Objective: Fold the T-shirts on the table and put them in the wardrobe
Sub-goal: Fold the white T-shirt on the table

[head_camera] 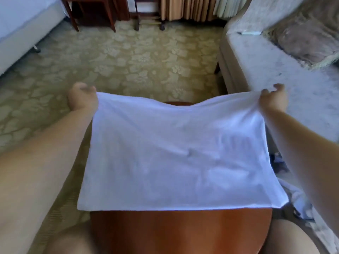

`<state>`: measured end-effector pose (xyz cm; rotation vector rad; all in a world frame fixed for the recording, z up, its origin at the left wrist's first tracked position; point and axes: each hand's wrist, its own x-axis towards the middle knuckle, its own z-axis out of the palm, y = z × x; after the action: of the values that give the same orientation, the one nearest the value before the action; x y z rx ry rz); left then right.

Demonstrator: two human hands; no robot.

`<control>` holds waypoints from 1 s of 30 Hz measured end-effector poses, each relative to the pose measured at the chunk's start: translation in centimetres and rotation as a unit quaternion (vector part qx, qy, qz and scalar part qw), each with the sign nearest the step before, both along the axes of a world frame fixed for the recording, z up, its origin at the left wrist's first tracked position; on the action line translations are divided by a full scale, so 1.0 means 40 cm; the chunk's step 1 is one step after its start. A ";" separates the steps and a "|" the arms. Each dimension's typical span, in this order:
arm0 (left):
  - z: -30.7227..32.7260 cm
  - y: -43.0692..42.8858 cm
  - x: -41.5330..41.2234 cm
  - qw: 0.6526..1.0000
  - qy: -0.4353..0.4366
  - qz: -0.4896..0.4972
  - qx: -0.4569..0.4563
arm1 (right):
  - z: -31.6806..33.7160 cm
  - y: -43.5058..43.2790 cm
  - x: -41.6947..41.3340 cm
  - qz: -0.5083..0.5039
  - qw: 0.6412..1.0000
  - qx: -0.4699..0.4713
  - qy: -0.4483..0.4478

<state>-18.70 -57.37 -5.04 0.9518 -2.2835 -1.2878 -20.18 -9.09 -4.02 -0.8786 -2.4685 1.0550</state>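
T-shirt [179, 153], white, spread over wooden surface [179, 233], near edge resting on it, far edge raised above its far rim. Gripped at both far corners: left hand [82, 99] with fingers [87, 88] curled round one, right hand [275, 99] pinching the other, cloth bunched. Judged light, soft and limp, sagging mid-edge; best taken at corners and kept taut. More crumpled cloth [298, 200] just right of the surface.

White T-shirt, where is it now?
Head view, centre: white T-shirt spread over the wooden table, far corners held by the left hand and right hand.
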 end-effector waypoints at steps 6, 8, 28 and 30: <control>-0.115 0.202 0.155 0.962 -0.013 -0.183 -0.200 | -0.136 -0.180 0.168 0.188 0.964 0.179 -0.065; -0.128 0.258 0.232 0.921 -0.092 -0.257 -0.279 | -0.149 -0.245 0.246 0.258 0.936 0.197 -0.133; -0.184 0.352 0.532 0.849 -0.266 -0.298 -0.347 | -0.236 -0.247 0.534 0.342 0.867 0.296 -0.209; -0.183 0.355 0.541 0.850 -0.274 -0.294 -0.341 | -0.236 -0.244 0.544 0.342 0.866 0.299 -0.208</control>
<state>2.95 -43.18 -12.35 0.3763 -3.2934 -0.2372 1.56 -18.84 -13.45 -0.0017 -3.2915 0.1691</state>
